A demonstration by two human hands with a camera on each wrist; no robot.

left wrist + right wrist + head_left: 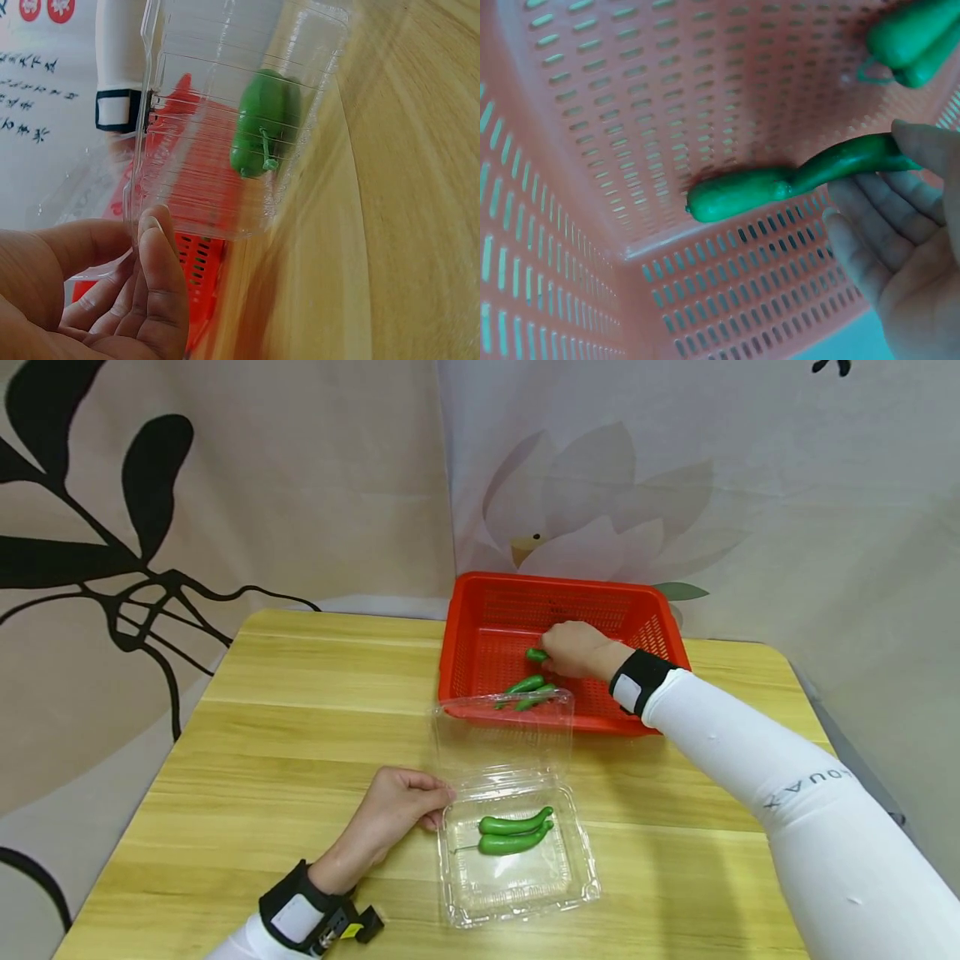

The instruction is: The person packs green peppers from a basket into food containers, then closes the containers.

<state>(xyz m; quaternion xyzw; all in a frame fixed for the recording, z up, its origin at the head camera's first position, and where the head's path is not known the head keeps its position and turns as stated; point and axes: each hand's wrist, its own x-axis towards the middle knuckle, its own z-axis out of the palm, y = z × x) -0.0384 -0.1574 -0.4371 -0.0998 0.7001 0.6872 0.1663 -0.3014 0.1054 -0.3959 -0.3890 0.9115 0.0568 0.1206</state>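
Note:
My left hand (396, 806) pinches the left rim of a clear plastic clamshell box (517, 893), which lies with its lid (502, 739) folded back. Inside its base are two green chili peppers (513, 843), side by side. The lid's far edge overlaps the front of a red plastic basket (465, 635). Down in that basket, my right hand (581, 649) holds a green chili pepper (851, 157) between thumb and fingers. Another pepper (739, 193) lies end to end with it in the right wrist view. More peppers (522, 685) rest near the basket's front wall, partly seen through the lid.
A light wooden table (337, 693) carries the box and the basket. Behind it hangs a pale printed cloth (337, 485) with plant patterns. The basket stands at the table's back edge, its slotted walls around my right hand.

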